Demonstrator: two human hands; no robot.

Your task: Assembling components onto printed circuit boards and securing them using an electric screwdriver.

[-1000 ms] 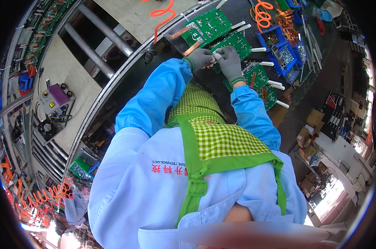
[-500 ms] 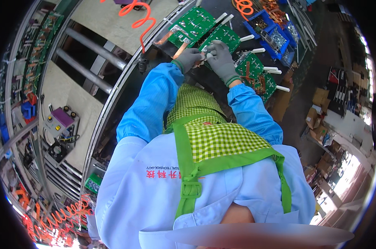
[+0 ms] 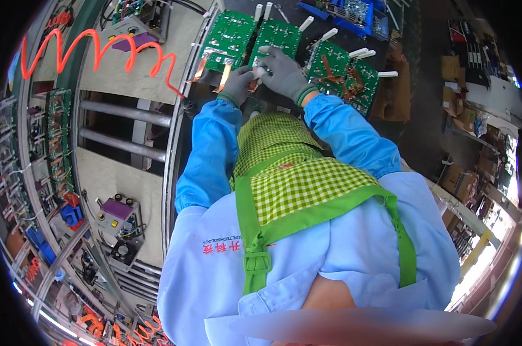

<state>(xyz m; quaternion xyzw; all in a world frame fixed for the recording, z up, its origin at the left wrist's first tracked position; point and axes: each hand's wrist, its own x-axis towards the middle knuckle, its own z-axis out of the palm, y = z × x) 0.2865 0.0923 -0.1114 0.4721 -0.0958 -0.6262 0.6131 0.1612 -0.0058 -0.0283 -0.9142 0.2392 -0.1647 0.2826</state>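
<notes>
My left hand (image 3: 238,86), in a grey glove, is closed at the near edge of a green circuit board (image 3: 279,37). Beside its fingers a bit of copper strip (image 3: 253,86) shows. My right hand (image 3: 283,72), also gloved, reaches in from the right with its fingers bent together, meeting the left fingertips. A small whitish piece (image 3: 260,73) shows between the hands; its kind is unclear. Left of them lies another green board (image 3: 231,36), with a copper strip (image 3: 224,78) sticking out toward me. On the right, further boards (image 3: 329,62) carry copper strips.
White posts (image 3: 307,23) stand along the boards. Blue bins (image 3: 353,22) with small metal parts sit at the far right. An orange coiled hose (image 3: 93,43) runs in from the left to the metal rail (image 3: 174,127). Cardboard (image 3: 394,98) is beyond the right boards.
My view has turned, so the boards and bins appear farther left and higher. Both hands stay together at the same board's near edge, with fingers slightly shifted.
</notes>
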